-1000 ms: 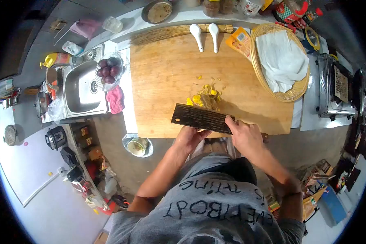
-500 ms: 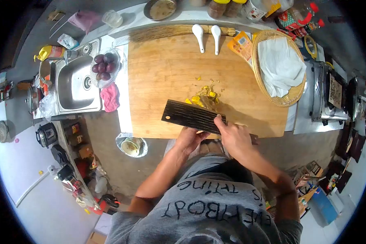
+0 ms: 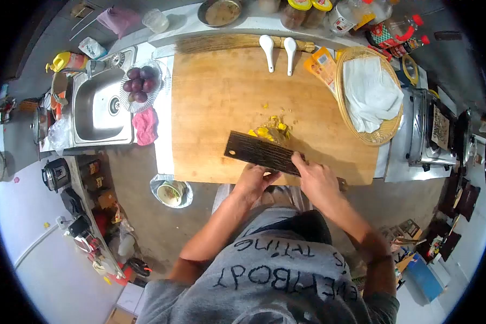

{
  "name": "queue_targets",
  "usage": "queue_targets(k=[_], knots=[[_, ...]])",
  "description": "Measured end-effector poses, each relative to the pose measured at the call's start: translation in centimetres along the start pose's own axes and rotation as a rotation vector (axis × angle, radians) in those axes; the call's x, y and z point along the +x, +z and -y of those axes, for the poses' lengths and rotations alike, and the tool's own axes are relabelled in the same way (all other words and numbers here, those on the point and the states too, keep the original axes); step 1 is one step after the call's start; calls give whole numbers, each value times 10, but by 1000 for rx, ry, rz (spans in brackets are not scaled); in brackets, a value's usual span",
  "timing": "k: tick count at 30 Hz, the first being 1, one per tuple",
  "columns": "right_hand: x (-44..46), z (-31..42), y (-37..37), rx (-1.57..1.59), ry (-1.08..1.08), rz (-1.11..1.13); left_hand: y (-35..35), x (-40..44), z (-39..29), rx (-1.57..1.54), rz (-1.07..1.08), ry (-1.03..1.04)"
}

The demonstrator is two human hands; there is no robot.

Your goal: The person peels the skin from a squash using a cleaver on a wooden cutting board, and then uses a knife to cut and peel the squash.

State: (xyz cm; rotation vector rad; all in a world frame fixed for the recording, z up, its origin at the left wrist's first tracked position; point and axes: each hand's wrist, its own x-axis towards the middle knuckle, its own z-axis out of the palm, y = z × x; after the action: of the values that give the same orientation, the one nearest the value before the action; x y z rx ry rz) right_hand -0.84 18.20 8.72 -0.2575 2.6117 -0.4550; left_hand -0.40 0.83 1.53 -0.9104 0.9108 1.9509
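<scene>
A dark cleaver with a hole near its far corner is held tilted over the front of the wooden cutting board. My right hand grips it near the handle, thumb along the blade and the wooden handle end showing past the hand. My left hand is under the blade's near edge, fingers curled against it; the fingertips are partly hidden. Just beyond the blade lies a small heap of crushed yellow and brownish pieces, partly covered by the cleaver, with a few crumbs scattered farther back.
Two white spoons lie by a straw bundle at the back. A basket with white cloth and an orange packet sit right. Plums on a glass dish stand beside the sink. A lined bin stands below left.
The cleaver and both hands have shifted slightly to the right over the board, with the same hold. The whole view has tilted a little. The yellow heap looks the same.
</scene>
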Motion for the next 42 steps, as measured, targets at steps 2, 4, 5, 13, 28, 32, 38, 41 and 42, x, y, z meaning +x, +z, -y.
queue_targets(k=[2,4,5,13,28,32,38,41,42], knots=[[8,4,5,-41,-92,-58,3,3,-3,-12,1,0],[17,9,4,-25,-94,-61,4,4,-11,-42,8,-1],[19,11,5,-2,-92,-55,4,2,-14,-73,9,-11],[-2,-4,0,28,-21,-43,-2,6,4,-72,-76,-24],[15,-3,7,25,-108,-60,7,4,-7,-53,-18,-7],[14,-8,3,61,-71,24,5,8,-8,-33,-2,-12],[6,-20,20,32,-117,-154,5,6,-10,14,16,0],[18,-9,15,10,-132,-156,6,7,-19,1,20,-14],[18,-11,16,67,-111,-127,1,10,-18,-19,52,-29]])
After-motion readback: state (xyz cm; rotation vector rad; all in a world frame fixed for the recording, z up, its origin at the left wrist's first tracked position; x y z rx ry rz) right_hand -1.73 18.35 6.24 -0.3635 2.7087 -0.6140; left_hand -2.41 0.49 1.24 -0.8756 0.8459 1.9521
